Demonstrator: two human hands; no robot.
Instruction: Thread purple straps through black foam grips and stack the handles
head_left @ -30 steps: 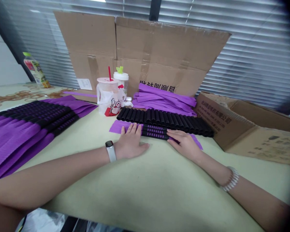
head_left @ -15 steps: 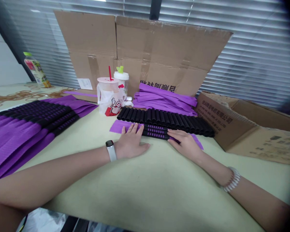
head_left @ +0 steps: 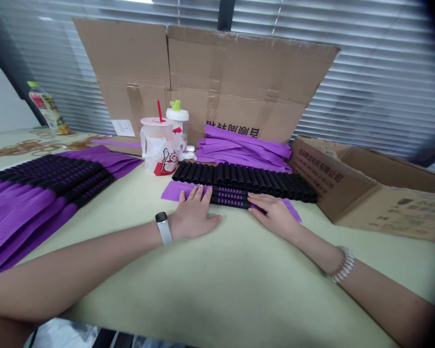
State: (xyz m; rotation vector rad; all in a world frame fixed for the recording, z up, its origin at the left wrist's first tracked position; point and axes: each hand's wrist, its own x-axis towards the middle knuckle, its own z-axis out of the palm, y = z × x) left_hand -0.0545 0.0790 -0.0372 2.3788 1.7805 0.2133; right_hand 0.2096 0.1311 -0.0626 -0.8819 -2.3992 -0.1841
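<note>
My left hand (head_left: pixel 193 213) lies flat with its fingers spread on the left end of a black slotted sleeve piece threaded with purple strip (head_left: pixel 230 197). On that piece's right end rests my right hand (head_left: pixel 276 215), fingers stretched out and flat. Purple strip ends stick out past both hands. Just behind lies a row of black ribbed tubes (head_left: pixel 239 177), side by side. Farther back is a pile of loose purple strips (head_left: pixel 242 149). Several finished-looking black and purple pieces (head_left: pixel 54 179) lie together on the left, their purple ends fanned out.
A pink-lidded cup with a red straw (head_left: pixel 157 140) and a white-lidded bottle (head_left: pixel 178 121) stand behind the left hand. An open cardboard box (head_left: pixel 351 193) sits at right; a cardboard sheet (head_left: pixel 246 77) stands at back. Brown rubber bands (head_left: pixel 29 145) and a drink bottle (head_left: pixel 50 108) are far left.
The whole view has shifted slightly, so everything appears a little farther left. Both hands keep the same flat position on the black and purple piece.
</note>
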